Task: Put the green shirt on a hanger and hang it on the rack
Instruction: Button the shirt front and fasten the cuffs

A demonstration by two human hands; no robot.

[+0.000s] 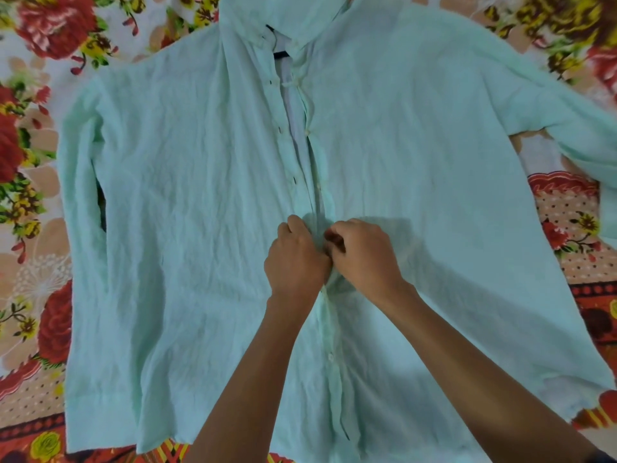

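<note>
Green shirt [187, 195] flat on floral bedsheet [36, 135]. Left hand [295, 259] and right hand [364, 255] pinching mid placket — buttoning or unbuttoning unclear. Hanger, rack unseen — hanging outstanding.

place: home bedroom | evidence: floral bedsheet [43, 155] (red roses, orange border) spread beneath a shirt [187, 202]

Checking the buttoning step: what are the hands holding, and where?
Both the left hand and right hand pinch the shirt at its front placket, about mid-length.
</note>
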